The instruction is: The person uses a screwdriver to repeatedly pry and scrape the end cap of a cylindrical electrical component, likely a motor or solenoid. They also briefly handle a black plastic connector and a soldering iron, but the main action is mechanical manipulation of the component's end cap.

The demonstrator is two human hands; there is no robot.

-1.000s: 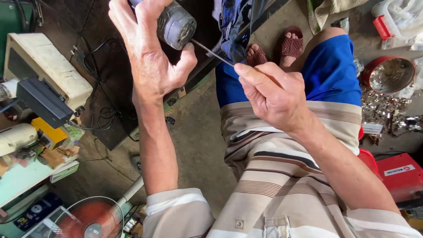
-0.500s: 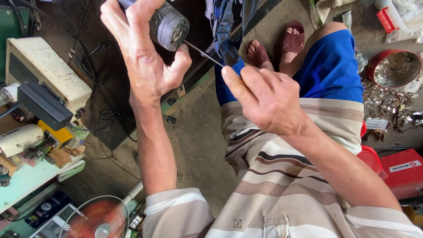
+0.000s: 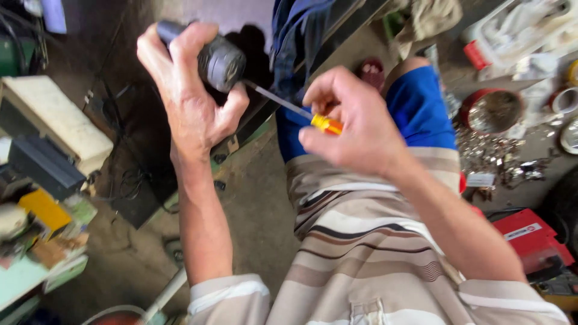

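Nearby, red bowl [image 3: 495, 110], red case [image 3: 530, 238], cream box [image 3: 54, 120] surround hands.

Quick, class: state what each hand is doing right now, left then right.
Left hand: closed around a grey cylindrical motor, held up.
Right hand: closed on an orange-handled screwdriver, its tip at the motor's end.

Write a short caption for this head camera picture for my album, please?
Left hand grips a grey cylindrical part while right hand pokes a yellow-handled screwdriver into it.

motor [image 3: 220, 60]: grey | screwdriver [image 3: 325, 124]: orange handle | shorts [image 3: 421, 108]: blue | shirt [image 3: 361, 265]: beige-brown stripes
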